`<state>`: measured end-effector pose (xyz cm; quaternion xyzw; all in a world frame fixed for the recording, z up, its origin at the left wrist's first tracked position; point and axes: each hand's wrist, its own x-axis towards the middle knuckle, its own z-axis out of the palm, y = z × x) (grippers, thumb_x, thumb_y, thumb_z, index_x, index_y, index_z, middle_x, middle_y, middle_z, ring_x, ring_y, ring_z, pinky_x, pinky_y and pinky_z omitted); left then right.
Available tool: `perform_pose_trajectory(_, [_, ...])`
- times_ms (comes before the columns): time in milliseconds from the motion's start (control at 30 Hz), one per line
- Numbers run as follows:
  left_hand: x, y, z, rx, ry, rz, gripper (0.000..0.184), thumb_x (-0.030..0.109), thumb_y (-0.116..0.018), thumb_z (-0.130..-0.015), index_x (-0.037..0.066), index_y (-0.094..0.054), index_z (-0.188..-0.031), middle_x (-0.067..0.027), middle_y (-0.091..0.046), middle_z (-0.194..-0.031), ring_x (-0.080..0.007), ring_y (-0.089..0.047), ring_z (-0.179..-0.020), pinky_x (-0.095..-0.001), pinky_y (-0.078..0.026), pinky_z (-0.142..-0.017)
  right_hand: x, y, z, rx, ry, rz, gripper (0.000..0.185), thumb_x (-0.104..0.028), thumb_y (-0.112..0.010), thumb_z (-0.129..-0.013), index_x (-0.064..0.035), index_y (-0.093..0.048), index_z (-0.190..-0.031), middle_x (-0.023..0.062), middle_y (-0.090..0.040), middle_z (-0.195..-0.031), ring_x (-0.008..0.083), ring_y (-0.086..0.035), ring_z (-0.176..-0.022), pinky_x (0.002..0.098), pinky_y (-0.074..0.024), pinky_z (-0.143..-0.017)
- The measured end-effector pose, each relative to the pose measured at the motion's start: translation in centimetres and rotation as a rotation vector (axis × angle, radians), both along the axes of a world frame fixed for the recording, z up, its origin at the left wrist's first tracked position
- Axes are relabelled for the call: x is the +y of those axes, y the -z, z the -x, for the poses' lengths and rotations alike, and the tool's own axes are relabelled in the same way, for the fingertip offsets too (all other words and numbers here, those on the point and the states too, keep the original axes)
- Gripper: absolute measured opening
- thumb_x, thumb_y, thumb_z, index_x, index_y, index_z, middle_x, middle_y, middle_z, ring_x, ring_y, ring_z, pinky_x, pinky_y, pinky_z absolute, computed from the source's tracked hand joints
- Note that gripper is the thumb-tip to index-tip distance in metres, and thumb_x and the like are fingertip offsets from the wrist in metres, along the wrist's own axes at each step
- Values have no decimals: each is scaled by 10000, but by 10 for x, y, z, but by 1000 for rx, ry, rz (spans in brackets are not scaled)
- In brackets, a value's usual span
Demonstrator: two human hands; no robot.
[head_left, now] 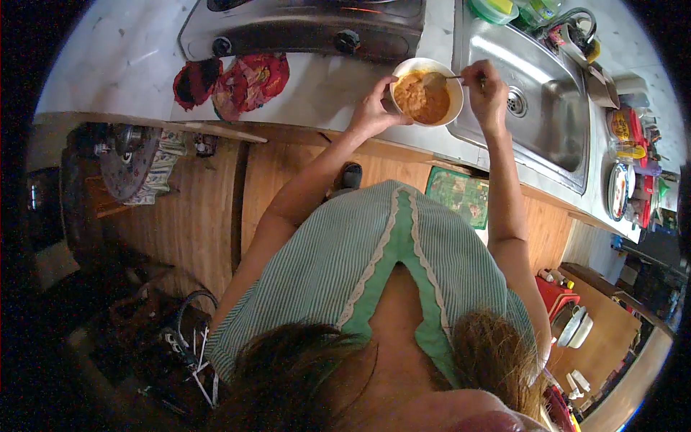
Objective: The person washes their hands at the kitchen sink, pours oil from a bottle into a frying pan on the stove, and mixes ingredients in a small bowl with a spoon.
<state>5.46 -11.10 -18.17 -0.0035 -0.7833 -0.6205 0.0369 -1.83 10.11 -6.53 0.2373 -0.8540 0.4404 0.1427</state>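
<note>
A white bowl (pixel 458 108) with an orange, lumpy mixture (pixel 423 101) inside is at the counter's front edge. My left hand (pixel 376 111) grips the bowl's left side, thumb and fingers spread around its wall. Above the bowl's right rim, my right hand (pixel 486 90) is closed on the handle of a metal spoon (pixel 434 80). The spoon's head rests in the mixture.
A stainless sink (pixel 551 137) lies right of the bowl, with dishes and a faucet behind it. The stove (pixel 302 29) stands behind on the left. Red cloths (pixel 252 83) lie before it. Containers line the right side.
</note>
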Motion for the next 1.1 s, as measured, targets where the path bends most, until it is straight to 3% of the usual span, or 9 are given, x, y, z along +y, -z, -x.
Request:
perform_pose_trajectory(133, [2,7,2,64,-6,-51,1083,272,-881,-482,99,-303,-1381,-160,-512,-1268,-270,-523,-1134,-371,-421,-958,-24,3,3,-59,-144,46,98,23,-593,-790,-28,-533,-850,114,-589,-746,192,-584,-700,297,-474,-665])
perform_pose_trajectory(300, [1,6,4,-1,17,-76,1113,233,-882,-491,52,-263,-1398,-160,-493,-1291,-263,-491,-1177,-369,-400,-988,-19,-22,-9,-40,-577,1,260,173,-498,-611,-8,-481,-797,81,-526,-711,175,-525,-668,269,-450,-642])
perform_pose_trajectory(400, [2,2,5,12,40,-109,1105,228,-883,-489,48,-274,-1394,-157,-494,-1291,-265,-476,-1196,-367,-398,-990,-10,-35,-1,-159,-477,-85,151,142,-528,-761,0,-488,-791,65,-569,-754,134,-572,-747,261,-474,-723])
perform_pose_trajectory(567, [2,4,5,-11,21,-20,1099,242,-882,-482,92,-287,-1394,-150,-496,-1286,-281,-473,-1196,-379,-398,-986,-34,-19,5,27,-236,-164,117,114,-513,-783,5,-514,-827,103,-594,-769,140,-583,-730,271,-484,-686])
perform_pose_trajectory(667, [0,-1,6,-13,21,-8,1093,255,-881,-478,99,-296,-1388,-154,-499,-1283,-288,-471,-1199,-382,-392,-992,-37,-14,-11,-8,-385,-32,179,90,-555,-688,-15,-502,-823,139,-525,-705,203,-523,-632,287,-449,-614])
perform_pose_trajectory(800, [1,1,4,-48,-1,19,1097,264,-881,-475,91,-299,-1388,-160,-502,-1281,-288,-471,-1203,-379,-388,-997,-9,-22,-7,-135,-597,38,215,135,-536,-664,-6,-493,-820,99,-555,-718,148,-524,-684,261,-451,-654])
perform_pose_trajectory(933, [1,4,6,-4,13,-29,1111,272,-879,-478,77,-284,-1396,-166,-502,-1282,-282,-476,-1200,-376,-395,-990,-6,-33,10,-2,-413,-4,214,143,-552,-685,-24,-512,-813,93,-584,-734,210,-592,-668,296,-482,-642])
perform_pose_trajectory(1067, [2,-5,3,7,6,35,1111,269,-877,-483,63,-279,-1397,-164,-507,-1272,-270,-496,-1175,-365,-411,-975,-12,-26,15,206,-354,-341,93,44,-545,-813,-28,-515,-864,146,-613,-765,285,-635,-709,354,-500,-611])
perform_pose_trajectory(1100, [1,-5,3,14,-5,54,1110,267,-876,-484,59,-279,-1396,-162,-510,-1266,-265,-507,-1161,-360,-417,-969,-11,-28,11,203,-349,-372,69,-3,-550,-822,-28,-514,-875,189,-594,-757,351,-598,-680,374,-487,-592])
